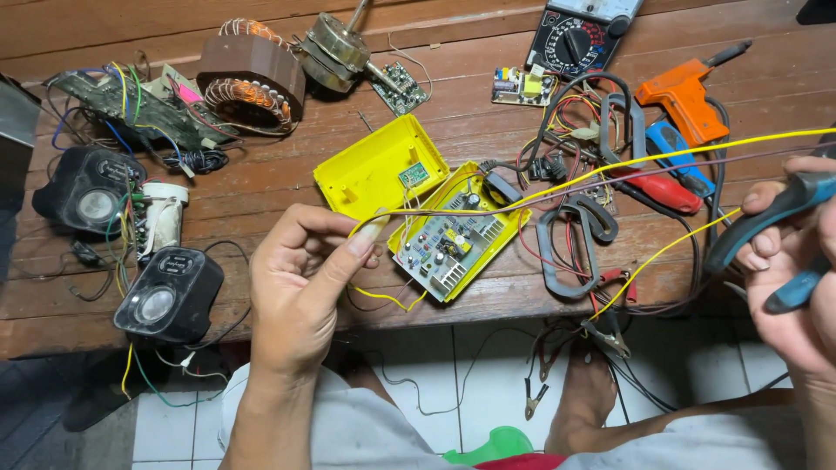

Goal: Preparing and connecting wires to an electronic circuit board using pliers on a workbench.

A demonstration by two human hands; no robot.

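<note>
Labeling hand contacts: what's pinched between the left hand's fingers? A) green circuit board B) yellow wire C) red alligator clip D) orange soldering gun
B: the left hand pinches the yellow wire between thumb and fingers; the orange soldering gun lies untouched on the wooden table.

Low bench of reddish-brown wooden planks (pixel 261 187) above a white-tiled floor (pixel 488 374). Resting on it — an open yellow case (pixel 370 170) beside its circuit board (pixel 448 248), two black speakers (pixel 165 296), a wound copper coil (pixel 252 78), a small motor (pixel 335 43), a multimeter (pixel 576 35), an orange soldering gun (pixel 684 96) — amid tangled wires.
</note>
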